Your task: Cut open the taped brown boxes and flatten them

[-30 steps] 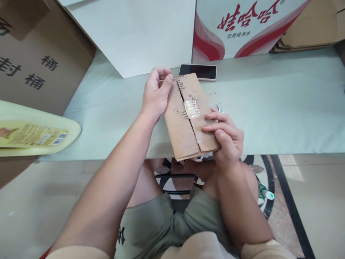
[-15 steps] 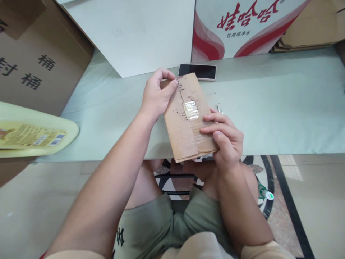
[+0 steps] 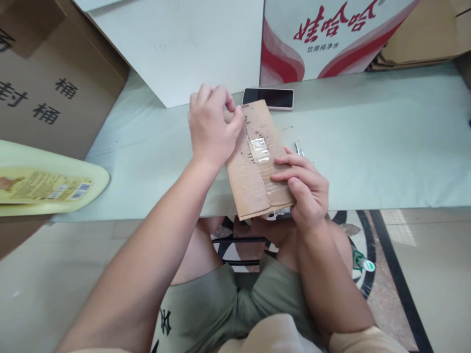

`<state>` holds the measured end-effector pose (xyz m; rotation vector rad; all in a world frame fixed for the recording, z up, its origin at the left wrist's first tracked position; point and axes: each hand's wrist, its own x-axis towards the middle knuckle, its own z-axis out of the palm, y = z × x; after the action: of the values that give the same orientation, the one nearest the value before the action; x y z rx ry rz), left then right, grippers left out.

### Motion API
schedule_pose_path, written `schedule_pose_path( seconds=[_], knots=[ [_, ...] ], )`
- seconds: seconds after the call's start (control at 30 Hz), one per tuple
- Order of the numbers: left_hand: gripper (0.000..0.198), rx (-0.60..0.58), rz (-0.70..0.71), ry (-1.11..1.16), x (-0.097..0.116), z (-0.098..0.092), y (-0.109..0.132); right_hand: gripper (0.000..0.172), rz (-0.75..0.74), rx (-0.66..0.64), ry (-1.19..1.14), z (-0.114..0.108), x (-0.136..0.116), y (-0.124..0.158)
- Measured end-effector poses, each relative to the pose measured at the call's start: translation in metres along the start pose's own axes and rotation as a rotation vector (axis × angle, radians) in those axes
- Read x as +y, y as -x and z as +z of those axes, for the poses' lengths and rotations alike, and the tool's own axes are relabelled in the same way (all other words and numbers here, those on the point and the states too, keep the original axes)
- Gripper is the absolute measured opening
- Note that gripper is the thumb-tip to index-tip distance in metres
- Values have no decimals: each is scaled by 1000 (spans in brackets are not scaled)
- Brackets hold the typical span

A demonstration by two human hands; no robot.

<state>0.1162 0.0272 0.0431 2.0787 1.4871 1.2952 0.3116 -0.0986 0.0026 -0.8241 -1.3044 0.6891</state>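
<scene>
A flat piece of brown cardboard, tilted over the table's front edge, bears a shiny patch of tape and dark torn marks. My right hand grips its lower right side, fingers on top. At the upper left corner my left hand is closed in a pinch, thumb and forefinger together; whatever lies between the fingertips is too small to make out. Just behind the cardboard lies a phone with a dark screen.
A white box and a red-and-white carton stand at the back of the table. At the left are a large brown carton and a pale yellow bottle. A small metallic object lies near my right hand.
My left hand has turned and its fingers have curled more tightly, with the knuckles raised slightly. The cardboard and my right hand have hardly moved.
</scene>
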Motion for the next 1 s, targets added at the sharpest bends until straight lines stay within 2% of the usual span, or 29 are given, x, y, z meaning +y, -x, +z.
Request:
schedule_pose_path(
  seconds=[0.17, 0.3, 0.37, 0.5, 0.6, 0.73, 0.83, 1.0],
  knots=[
    [32, -112, -70, -23, 21, -15, 12, 25, 15, 3, 5, -1, 0, 1],
    [15, -157, -21, -61, 36, -29, 40, 25, 8, -9, -16, -1, 0, 1],
    [12, -200, 32, -17, 39, -29, 57, 25, 6, -7, -28, 0, 0, 0],
    [33, -168, 93, 71, 36, -16, 81, 24, 24, 19, -41, 2, 1, 2],
    [41, -160, 102, 57, 32, -10, 82, 23, 45, 42, -37, 2, 1, 3],
    [37, -207, 162, 7, 34, -12, 76, 24, 53, 43, -22, 2, 1, 4],
    [36, -193, 159, -20, 34, -14, 77, 23, 55, 51, -18, 2, 1, 4],
    [45, -171, 214, -33, 21, -13, 82, 22, 45, 45, -48, 2, 4, 4]
  ],
)
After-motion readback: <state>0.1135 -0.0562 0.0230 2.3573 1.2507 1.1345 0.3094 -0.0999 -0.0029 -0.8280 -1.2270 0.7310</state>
